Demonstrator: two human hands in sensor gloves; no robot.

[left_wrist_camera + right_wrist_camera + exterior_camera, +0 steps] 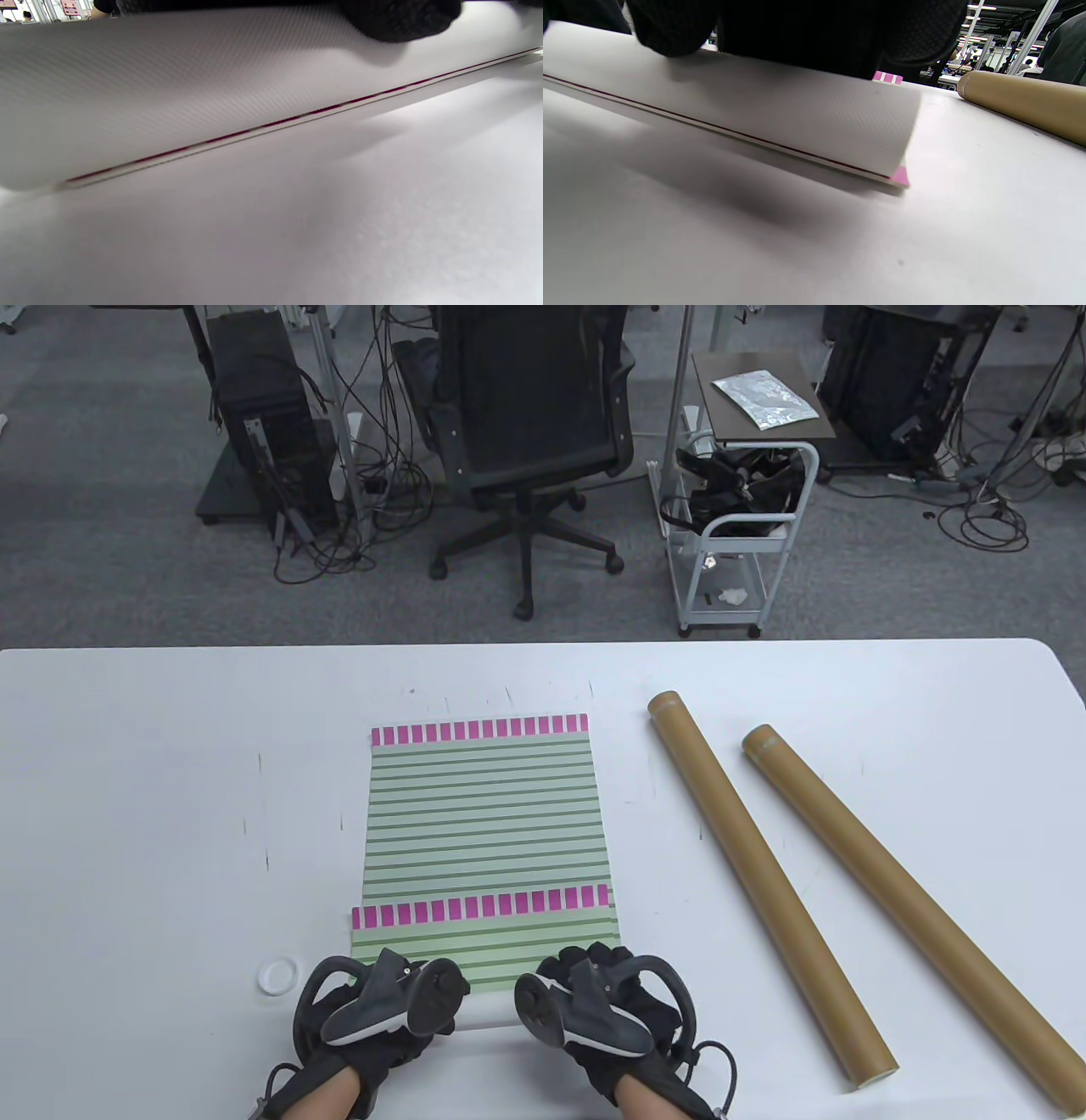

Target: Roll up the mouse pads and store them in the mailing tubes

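Observation:
A green-striped mouse pad [484,814] with a magenta band lies flat mid-table. A second, similar pad [484,946] overlaps its near end. This pad's near edge is curled up, so its white underside [488,1016] shows, as it does in the left wrist view [169,84] and the right wrist view [797,118]. My left hand [390,988] and right hand [594,984] hold this curled edge side by side, fingers [398,21] [797,34] pressed on top. Two brown mailing tubes [764,882] [908,908] lie diagonally to the right; one shows in the right wrist view [1026,103].
A small white cap [277,976] lies on the table just left of my left hand. The white table [127,814] ends at its far edge, with a chair and a cart on the floor beyond it.

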